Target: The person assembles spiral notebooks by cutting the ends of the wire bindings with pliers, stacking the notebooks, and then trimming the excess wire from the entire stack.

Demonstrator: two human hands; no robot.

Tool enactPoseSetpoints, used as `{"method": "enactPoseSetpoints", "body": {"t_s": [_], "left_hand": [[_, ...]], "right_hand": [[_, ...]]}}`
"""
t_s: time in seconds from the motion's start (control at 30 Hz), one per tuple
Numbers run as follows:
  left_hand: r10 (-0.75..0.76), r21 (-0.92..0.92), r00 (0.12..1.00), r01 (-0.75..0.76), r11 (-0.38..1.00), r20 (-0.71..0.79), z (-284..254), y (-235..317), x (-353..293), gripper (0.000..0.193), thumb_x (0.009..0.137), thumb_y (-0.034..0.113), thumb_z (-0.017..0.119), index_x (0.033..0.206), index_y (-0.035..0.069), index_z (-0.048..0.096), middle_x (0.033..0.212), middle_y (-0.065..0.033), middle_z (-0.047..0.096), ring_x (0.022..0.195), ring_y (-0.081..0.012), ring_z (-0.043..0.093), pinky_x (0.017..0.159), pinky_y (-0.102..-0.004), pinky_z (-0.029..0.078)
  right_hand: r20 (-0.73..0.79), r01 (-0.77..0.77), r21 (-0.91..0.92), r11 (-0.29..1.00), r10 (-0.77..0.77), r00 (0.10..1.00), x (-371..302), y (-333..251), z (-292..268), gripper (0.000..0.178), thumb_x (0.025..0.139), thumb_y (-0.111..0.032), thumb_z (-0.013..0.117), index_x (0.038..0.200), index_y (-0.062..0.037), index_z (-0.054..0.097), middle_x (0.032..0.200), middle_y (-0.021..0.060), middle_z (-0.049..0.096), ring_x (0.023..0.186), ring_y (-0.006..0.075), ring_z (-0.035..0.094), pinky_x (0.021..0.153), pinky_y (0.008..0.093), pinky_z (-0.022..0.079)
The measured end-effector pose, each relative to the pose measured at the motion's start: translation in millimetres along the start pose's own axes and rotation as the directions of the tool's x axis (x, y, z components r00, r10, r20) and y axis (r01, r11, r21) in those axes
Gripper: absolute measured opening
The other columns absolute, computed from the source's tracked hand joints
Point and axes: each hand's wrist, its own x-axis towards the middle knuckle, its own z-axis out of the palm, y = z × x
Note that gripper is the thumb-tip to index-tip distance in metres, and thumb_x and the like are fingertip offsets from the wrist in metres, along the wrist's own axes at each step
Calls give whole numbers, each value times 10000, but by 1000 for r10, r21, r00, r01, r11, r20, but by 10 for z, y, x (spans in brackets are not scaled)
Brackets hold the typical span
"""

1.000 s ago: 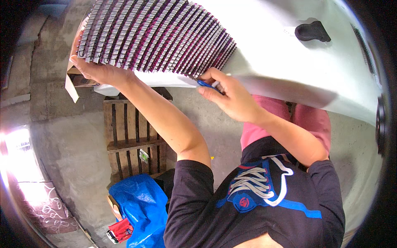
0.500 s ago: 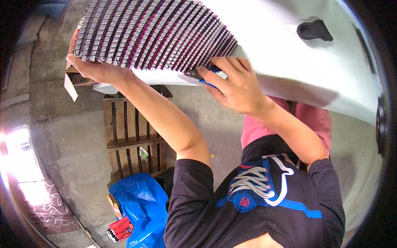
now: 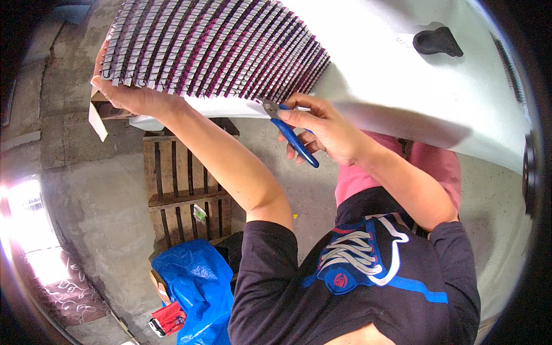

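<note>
Pliers with blue handles and a short metal head (image 3: 295,142) are in the right hand (image 3: 329,127), fingers wrapped round them and the thumb up near the head. The head points up and left from that hand, right at the lower edge of a wide panel packed with rows of white strips and black and magenta bits (image 3: 213,52). Can't really tell if the tip's touching the panel or just beside it.

Left hand (image 3: 138,99) is at the panel's lower left corner, palm against the edge. Most of its fingers are hidden, so I can't say how closed it is. The panel spreads above both hands, over a white-covered bench (image 3: 374,57).

Up and to the right of the right hand, well apart from it, there's a black rounded thing with a flared end (image 3: 437,42) on the bench. Below the left hand you've got a slatted brown wooden pallet (image 3: 167,202), and lower down a crumpled blue plastic sheet (image 3: 195,282) with a red packet (image 3: 169,319) beside it.
</note>
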Motion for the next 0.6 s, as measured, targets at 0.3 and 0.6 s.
{"method": "enactPoseSetpoints", "body": {"t_s": [0.3,0.6], "left_hand": [[-21,-5,1000,21,1000,-16,-5,-24,21,521,915,471,344,1099,41,572,1077,-135,611,981,-276,620,873,-456,529],[-11,37,999,13,999,-42,-13,-28,22,540,903,494,359,1099,37,570,1074,-140,614,966,-288,626,860,-473,534]], "right_hand": [[-57,298,-838,457,-615,786,-96,116,-72,325,758,-241,675,1048,-132,577,986,73,532,915,254,542,799,391,395],[12,331,-889,317,-705,709,-12,188,-74,330,720,-245,693,1023,-169,584,974,42,517,912,213,529,817,385,360]]}}
